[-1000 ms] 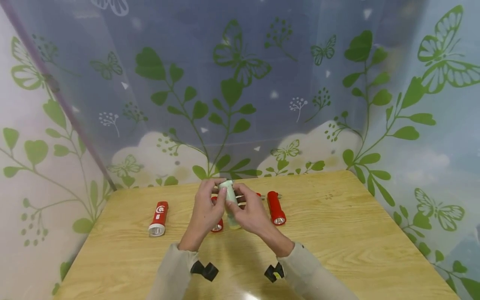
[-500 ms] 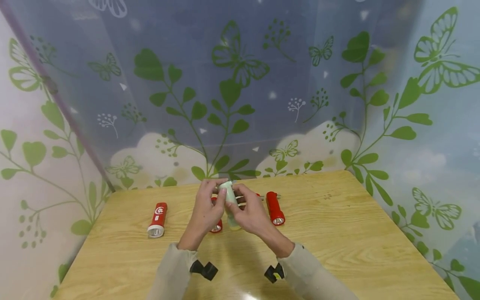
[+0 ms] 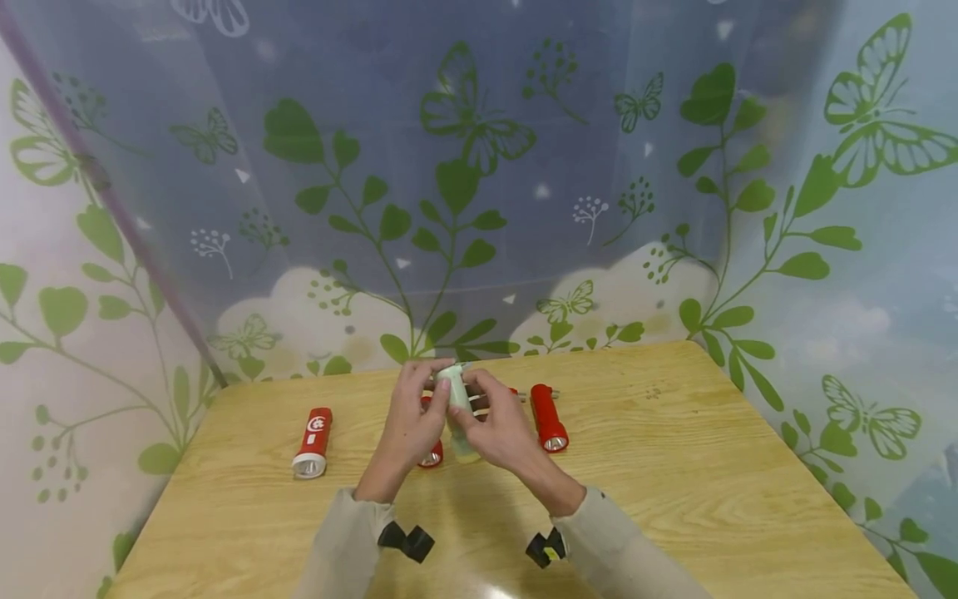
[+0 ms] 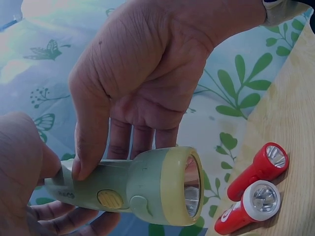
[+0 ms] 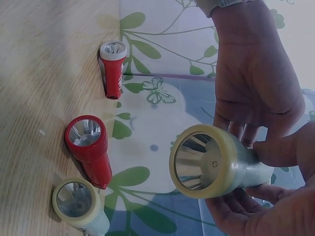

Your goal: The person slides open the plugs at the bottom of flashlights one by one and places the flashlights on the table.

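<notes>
A pale green flashlight (image 4: 147, 187) with a cream rim is held in both hands above the table. In the head view, my left hand (image 3: 412, 416) pinches its tail end from the left, and my right hand (image 3: 501, 420) grips the body from the right. The left wrist view shows my left thumb (image 4: 86, 155) pressed on the body behind a yellow switch (image 4: 110, 199). Its lens (image 5: 199, 162) faces the right wrist camera. A small metallic piece (image 3: 462, 365) shows at the tail; its details are too small to tell. Below stands a second pale green flashlight (image 5: 76, 201).
On the wooden table (image 3: 674, 466) lie a red flashlight with a white rim (image 3: 311, 441) at left, a red one (image 3: 432, 453) partly hidden by my left hand, and another red one (image 3: 550, 418) at right. Patterned fabric (image 3: 479, 208) hangs behind the table.
Both hands keep their hold on the pale green flashlight, almost in place. The metallic piece at its tail shows slightly more clearly. The head view has shifted a little.
</notes>
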Motion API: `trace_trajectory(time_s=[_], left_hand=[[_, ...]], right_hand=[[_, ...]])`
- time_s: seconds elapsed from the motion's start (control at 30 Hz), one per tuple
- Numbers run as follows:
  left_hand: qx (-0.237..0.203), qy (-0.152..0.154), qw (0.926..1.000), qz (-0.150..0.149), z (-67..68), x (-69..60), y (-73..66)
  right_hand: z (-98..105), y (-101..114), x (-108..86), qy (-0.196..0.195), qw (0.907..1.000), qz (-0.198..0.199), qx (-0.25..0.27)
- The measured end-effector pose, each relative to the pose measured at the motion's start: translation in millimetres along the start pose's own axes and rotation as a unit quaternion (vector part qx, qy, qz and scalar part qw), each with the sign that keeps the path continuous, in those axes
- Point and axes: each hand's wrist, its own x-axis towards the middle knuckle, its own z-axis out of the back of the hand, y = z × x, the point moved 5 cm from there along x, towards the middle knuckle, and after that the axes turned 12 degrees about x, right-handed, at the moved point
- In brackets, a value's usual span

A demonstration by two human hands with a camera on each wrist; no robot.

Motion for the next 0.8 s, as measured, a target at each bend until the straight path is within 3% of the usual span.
trace_trajectory(time_s=[0.53,0.8], left_hand=[[0.000,0.000,0.9999,0.017,1.9,-2.9,5.9],[-0.019,-0.012,0.9995,0.024,0.4,-2.0,7.2]], right_hand=[[-4.9,-0.3,1.1,0.007,0.9999,-0.013,-0.001],[-5.1,1.6,4.1,0.004,0.9999,0.004,0.015]])
